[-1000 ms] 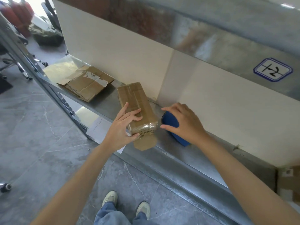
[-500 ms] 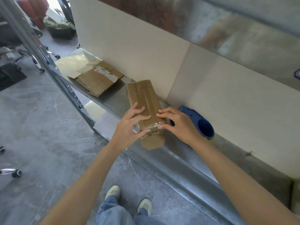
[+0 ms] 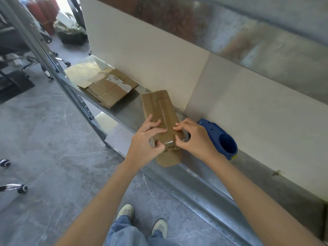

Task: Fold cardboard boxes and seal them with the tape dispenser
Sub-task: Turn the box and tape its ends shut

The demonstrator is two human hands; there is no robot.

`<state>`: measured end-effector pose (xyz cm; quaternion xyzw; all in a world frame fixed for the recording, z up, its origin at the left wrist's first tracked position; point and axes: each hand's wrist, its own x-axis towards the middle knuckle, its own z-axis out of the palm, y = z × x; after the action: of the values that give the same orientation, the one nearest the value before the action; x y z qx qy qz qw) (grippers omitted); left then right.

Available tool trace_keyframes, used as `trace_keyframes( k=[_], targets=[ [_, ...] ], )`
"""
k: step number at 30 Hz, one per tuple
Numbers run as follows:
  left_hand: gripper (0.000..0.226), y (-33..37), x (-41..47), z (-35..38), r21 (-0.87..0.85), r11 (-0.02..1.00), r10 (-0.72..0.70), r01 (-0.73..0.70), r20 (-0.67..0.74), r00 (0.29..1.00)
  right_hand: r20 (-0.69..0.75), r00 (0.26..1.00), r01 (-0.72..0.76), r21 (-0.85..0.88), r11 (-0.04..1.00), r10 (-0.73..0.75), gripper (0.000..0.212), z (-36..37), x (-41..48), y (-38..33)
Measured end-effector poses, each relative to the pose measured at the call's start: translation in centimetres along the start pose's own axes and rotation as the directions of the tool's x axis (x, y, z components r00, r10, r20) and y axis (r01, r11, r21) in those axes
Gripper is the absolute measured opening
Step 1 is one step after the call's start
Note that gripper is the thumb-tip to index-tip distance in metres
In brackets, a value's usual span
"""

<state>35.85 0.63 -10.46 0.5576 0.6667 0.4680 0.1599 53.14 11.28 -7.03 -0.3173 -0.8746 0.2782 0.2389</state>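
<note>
A long brown cardboard box (image 3: 160,110), taped along its top, lies on the metal shelf (image 3: 127,114). An unfolded flap (image 3: 168,158) hangs from its near end over the shelf edge. My left hand (image 3: 145,144) grips the box's near left corner, fingers on top and thumb on the end face. My right hand (image 3: 192,139) pinches the near right corner in the same way. A blue tape dispenser (image 3: 221,139) lies on the shelf just right of my right hand, not held.
A flattened cardboard box (image 3: 109,87) with a white label lies further left on the shelf. A cream wall panel (image 3: 150,55) backs the shelf. A slanted metal upright (image 3: 58,75) crosses the left. Office-chair wheels (image 3: 23,189) stand on the grey floor. My shoes (image 3: 142,219) show below.
My right hand left the blue tape dispenser and moved left onto the box's near right corner. My left hand stayed on the box. The view shifted left.
</note>
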Motion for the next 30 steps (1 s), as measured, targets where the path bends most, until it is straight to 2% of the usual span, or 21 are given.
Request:
trace_keyframes(
  k=[5, 10, 20, 24, 26, 30],
  targets=[
    [0.041, 0.6, 0.2, -0.4, 0.021, 1.000, -0.013, 0.013, 0.013, 1.000, 0.016, 1.000, -0.013, -0.011, 1.000, 0.013, 0.017, -0.3, 0.3, 0.3],
    [0.047, 0.6, 0.1, -0.8, 0.000, 0.999, -0.032, 0.032, 0.081, 0.996, 0.094, 0.995, -0.048, 0.038, 0.998, 0.044, 0.027, -0.8, -0.2, 0.4],
    [0.036, 0.4, -0.1, -0.3, -0.034, 0.999, -0.022, 0.022, 0.008, 1.000, 0.066, 0.997, -0.033, 0.013, 0.999, 0.032, 0.030, -0.7, 0.1, 0.5],
    [0.040, 0.6, -0.1, 0.2, -0.083, 0.996, -0.039, 0.036, -0.027, 0.999, 0.069, 0.997, -0.037, 0.018, 0.999, 0.036, 0.029, -0.8, 0.1, 0.5],
    [0.040, 0.1, -0.2, -0.3, -0.131, 0.991, -0.026, 0.031, 0.041, 0.999, 0.113, 0.993, -0.034, 0.037, 0.999, 0.030, 0.030, -1.3, 0.0, 0.4],
    [0.046, -0.8, 0.3, -2.5, -0.165, 0.984, -0.021, 0.069, 0.278, 0.960, 0.224, 0.975, -0.001, 0.008, 1.000, -0.001, 0.045, -2.2, -0.2, 0.5]
  ],
)
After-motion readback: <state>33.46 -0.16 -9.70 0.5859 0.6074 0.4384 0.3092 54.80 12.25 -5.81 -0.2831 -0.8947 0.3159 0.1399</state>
